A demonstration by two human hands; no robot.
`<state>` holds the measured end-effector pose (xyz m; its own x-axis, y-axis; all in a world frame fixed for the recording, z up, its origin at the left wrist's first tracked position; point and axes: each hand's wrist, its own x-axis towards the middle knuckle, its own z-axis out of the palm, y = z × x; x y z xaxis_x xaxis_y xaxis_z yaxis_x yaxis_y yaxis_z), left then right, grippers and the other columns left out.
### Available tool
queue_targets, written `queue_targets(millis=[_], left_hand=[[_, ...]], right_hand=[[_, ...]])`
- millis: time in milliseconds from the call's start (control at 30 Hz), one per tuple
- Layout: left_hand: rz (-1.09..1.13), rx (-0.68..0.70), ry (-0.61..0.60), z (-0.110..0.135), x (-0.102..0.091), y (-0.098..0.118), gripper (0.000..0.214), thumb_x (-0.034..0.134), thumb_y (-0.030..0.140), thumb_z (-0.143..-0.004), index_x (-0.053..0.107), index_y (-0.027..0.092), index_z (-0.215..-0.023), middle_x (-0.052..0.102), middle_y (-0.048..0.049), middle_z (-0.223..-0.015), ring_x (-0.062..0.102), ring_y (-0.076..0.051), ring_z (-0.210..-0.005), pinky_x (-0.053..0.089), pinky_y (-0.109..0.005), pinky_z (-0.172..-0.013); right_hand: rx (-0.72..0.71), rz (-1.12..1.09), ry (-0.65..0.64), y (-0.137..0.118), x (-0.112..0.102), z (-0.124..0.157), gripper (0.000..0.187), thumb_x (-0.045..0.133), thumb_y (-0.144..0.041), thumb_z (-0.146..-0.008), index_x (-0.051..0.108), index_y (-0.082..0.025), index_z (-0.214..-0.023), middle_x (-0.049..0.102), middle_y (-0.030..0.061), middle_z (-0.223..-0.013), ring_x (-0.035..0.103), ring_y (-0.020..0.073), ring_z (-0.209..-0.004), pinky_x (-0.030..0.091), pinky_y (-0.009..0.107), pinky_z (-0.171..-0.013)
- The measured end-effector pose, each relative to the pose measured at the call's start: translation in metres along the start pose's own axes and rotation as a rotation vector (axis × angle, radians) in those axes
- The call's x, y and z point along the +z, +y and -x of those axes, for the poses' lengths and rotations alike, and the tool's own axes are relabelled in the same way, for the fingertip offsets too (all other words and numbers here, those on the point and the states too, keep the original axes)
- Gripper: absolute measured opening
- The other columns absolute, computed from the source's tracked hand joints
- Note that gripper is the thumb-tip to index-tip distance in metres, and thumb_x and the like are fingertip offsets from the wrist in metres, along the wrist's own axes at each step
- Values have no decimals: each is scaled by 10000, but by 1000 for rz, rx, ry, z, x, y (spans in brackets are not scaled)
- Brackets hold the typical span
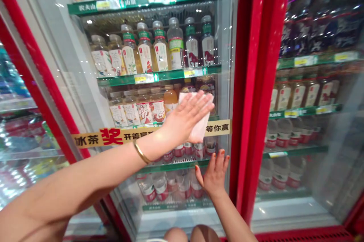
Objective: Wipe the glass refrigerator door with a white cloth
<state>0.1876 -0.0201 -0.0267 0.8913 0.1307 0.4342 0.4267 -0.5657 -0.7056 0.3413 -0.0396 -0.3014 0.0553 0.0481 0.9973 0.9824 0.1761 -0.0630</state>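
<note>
The left hand [184, 118] is flat against the glass door [222, 37] of a refrigerated display case, fingers extended and slightly parted, thumb side lowest. It is open, not clenched. A white cloth [200, 132] lies between the palm and the glass, held there by pressure alone. The cloth shows past the fingertips and below the hand, at the right of the palm. A gold bangle [141, 151] sits on the left wrist.

The right hand [213, 173] is lower on the same door, below the cloth and apart from it, just beside the red door frame [246, 82]. Its fingers are spread, its palm faces the glass, and it holds nothing visible. Whether the fingertips touch the glass cannot be determined.

A yellow printed banner [122, 136] crosses the door at the level of the left wrist, and the cloth overlaps its right part. Behind the glass, bottled tea [145, 52] stands on a shelf with a green edge [159, 76]. Bottled water [160, 187] stands on a lower shelf, below the right hand.
</note>
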Motion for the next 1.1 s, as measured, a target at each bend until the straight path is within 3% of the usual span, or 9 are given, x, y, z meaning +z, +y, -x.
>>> queue_targets(millis=[100,167,333,467,600,800,933,1033,1100], left_hand=[[-28,318,-101,12,17,16,1276,828,664,-769,250,157,-1787,64,-28,-1908,-126,-251,-1778,102,-473,-1484],[-37,437,-125,27,19,7,1191,813,678,-770,338,232,-1767,135,41,-1896,-135,-192,-1773,134,-423,-1480],[-19,156,-24,-2,-12,-25,1249,788,615,-851,113,180,-1807,34,-57,-1910,-91,-300,-1778,16,-584,-1465],[41,23,-27,-46,-5,17,1293,795,577,-871,30,94,-1795,-73,-140,-1900,-150,-338,-1755,-25,-591,-1457],[63,8,-1,-48,25,63,1310,799,611,-876,8,126,-1802,-153,-143,-1879,-176,-322,-1741,-15,-519,-1475],[-23,-159,185,22,41,72,1259,768,533,-896,4,105,-1801,-162,-161,-1870,-203,-312,-1739,-140,-495,-1443],[-38,-299,270,111,33,39,1253,715,763,-899,89,179,-1813,13,-78,-1898,-141,-277,-1772,-150,-516,-1440],[-30,-591,336,168,29,5,963,632,585,-1040,125,316,-1814,79,-11,-1899,-73,-237,-1780,-101,-517,-1452],[-35,-702,366,189,31,-10,894,599,468,-1075,103,358,-1811,69,2,-1897,-66,-229,-1778,-75,-529,-1454]], right_hand=[[-24,-31,30,6,-3,3,1085,671,-353,-969,29,-56,-1792,-20,273,-1879,93,473,-1754,421,839,-1241],[-33,-51,36,8,-4,6,1063,647,-353,-967,43,-79,-1798,4,245,-1889,112,467,-1754,431,839,-1236],[-35,-114,44,8,-1,10,1028,620,-347,-956,82,-174,-1814,21,167,-1908,125,437,-1759,368,833,-1290],[63,-188,31,5,-16,-1,950,533,-338,-1014,49,-175,-1816,-17,187,-1905,87,420,-1768,345,828,-1298],[212,-264,52,-6,-36,-40,837,338,-351,-1089,-31,-138,-1809,-94,222,-1892,-28,421,-1771,264,843,-1316],[100,-374,-109,-8,-24,-117,756,2,-493,-1122,-132,-192,-1802,161,168,-1896,221,299,-1754,416,613,-1335],[17,-109,-200,12,-11,-148,795,136,-599,-1145,-67,-222,-1815,-25,115,-1913,18,322,-1780,298,649,-1385],[138,65,-118,1,1,-162,868,239,-607,-1144,-97,-148,-1801,-110,158,-1892,-62,352,-1775,247,689,-1386],[41,96,-116,-23,8,-159,935,301,-645,-1128,-62,-104,-1799,-17,179,-1892,-60,334,-1777,172,658,-1416]])
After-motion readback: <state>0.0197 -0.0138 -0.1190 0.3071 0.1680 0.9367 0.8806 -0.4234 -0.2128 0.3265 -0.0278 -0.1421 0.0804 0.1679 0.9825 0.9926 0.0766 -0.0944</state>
